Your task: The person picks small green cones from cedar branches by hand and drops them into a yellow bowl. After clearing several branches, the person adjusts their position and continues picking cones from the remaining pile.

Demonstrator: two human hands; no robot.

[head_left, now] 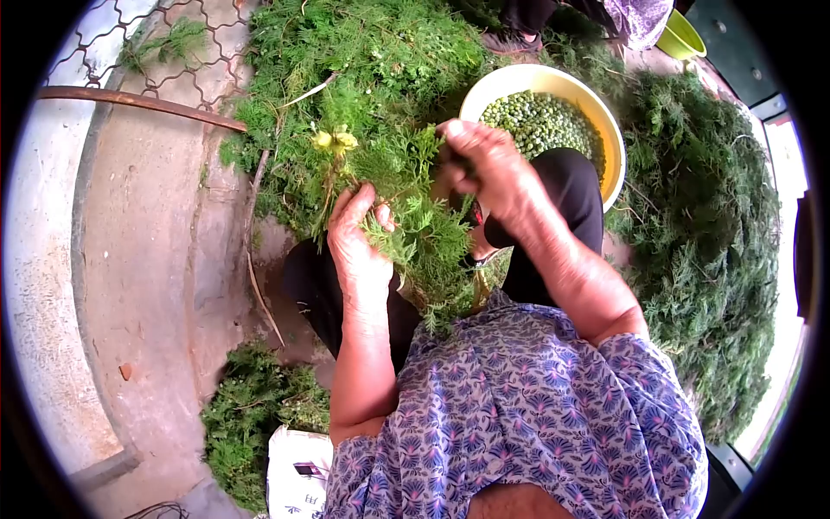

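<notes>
My left hand [359, 238] is closed round a leafy evergreen sprig [419, 229], which fans out to the right of its fingers above my lap. A pale yellow-green tuft [335, 141] stands just above that hand. Beside the sprig's right edge, my right hand [493, 164] has its fingers curled together. They are partly blurred, and whatever is in them is hidden. Just beyond the right hand sits a yellow basin [613, 160] holding many small round green cones [540, 119]. My right knee overlaps the basin's near edge.
Cut evergreen branches form a heap [372, 52] ahead and a large pile [700, 251] on the right. A smaller pile [251, 406] and a white bag [294, 476] lie at lower left. Another person's foot [512, 43] and a green bowl [681, 36] are at the top.
</notes>
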